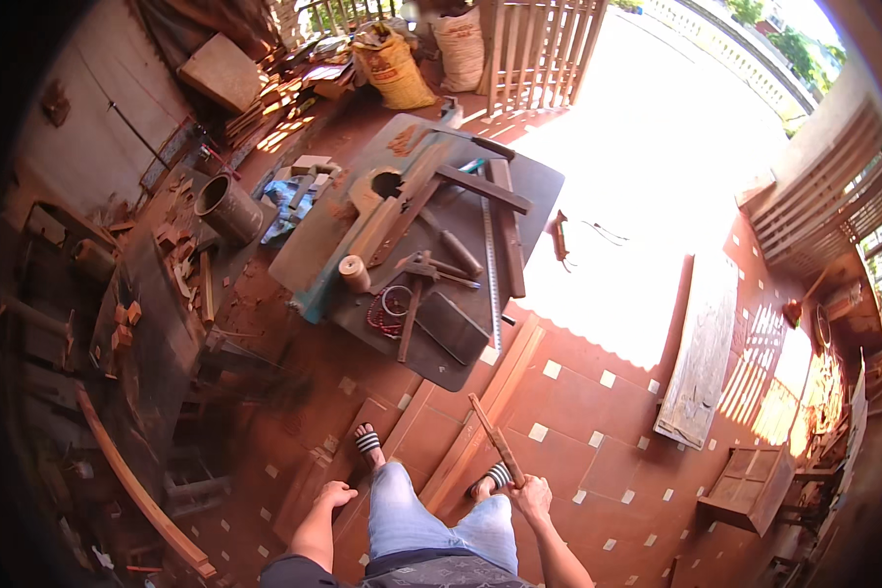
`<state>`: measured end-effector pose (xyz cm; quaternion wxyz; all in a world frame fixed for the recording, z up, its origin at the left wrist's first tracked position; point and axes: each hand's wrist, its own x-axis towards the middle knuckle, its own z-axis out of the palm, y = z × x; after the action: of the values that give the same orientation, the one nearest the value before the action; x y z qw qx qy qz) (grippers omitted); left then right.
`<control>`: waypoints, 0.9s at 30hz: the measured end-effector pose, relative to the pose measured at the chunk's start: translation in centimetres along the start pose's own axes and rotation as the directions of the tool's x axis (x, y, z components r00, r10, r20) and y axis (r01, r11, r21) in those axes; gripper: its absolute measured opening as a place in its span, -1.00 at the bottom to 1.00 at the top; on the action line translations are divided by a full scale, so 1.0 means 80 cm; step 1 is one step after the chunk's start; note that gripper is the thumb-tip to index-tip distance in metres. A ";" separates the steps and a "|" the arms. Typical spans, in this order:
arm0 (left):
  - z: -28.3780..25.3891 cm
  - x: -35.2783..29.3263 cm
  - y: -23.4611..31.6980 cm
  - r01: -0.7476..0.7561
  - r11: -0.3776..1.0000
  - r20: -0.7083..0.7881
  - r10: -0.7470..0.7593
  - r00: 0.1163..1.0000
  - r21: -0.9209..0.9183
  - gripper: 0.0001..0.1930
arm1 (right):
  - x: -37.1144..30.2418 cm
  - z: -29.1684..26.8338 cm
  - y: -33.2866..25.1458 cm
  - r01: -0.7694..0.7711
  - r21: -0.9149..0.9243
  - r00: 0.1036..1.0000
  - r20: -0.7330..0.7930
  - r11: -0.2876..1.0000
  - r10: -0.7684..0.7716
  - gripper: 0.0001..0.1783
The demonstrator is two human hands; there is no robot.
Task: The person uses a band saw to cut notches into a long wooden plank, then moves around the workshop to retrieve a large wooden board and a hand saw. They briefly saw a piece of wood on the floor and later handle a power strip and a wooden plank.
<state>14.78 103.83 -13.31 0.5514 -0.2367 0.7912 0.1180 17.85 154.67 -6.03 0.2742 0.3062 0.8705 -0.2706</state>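
Note:
My right hand is closed around the lower end of a narrow wooden strip, which points up and to the left in front of my right knee. The strip looks thinner at its far end. Beside my left knee, my left hand hangs with its fingers curled in, and nothing shows in it. Ahead stands a grey-topped work table. On it lie a hammer, a dark flat rectangular thing, a ring, a spool, a long ruler and a dark wooden bar.
Long wooden boards lie on the tiled floor by my feet. A wide plank and a small wooden box are to the right. At left, a bench carries wood scraps and a metal cylinder. Sacks stand behind the table.

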 end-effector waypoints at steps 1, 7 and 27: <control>0.020 -0.014 0.041 -0.026 0.997 0.018 0.025 1.000 0.069 -0.39 | -0.002 -0.025 0.027 -0.042 0.035 0.999 -0.005 0.998 0.042 -0.64; 0.067 -0.028 0.309 -0.445 0.895 -0.071 0.446 0.892 0.027 -0.46 | 0.013 -0.168 0.138 -0.207 0.301 0.953 -0.153 0.931 0.261 -0.62; -0.028 0.004 0.955 0.049 0.816 0.629 0.404 0.665 -0.576 0.15 | 0.499 -0.583 0.187 -0.539 0.467 0.768 -0.069 0.701 0.636 -0.56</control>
<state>-25.67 168.47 -18.48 0.7118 -0.2348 0.4574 0.4785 -12.93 209.81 -3.42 0.1733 0.6495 0.6712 -0.3125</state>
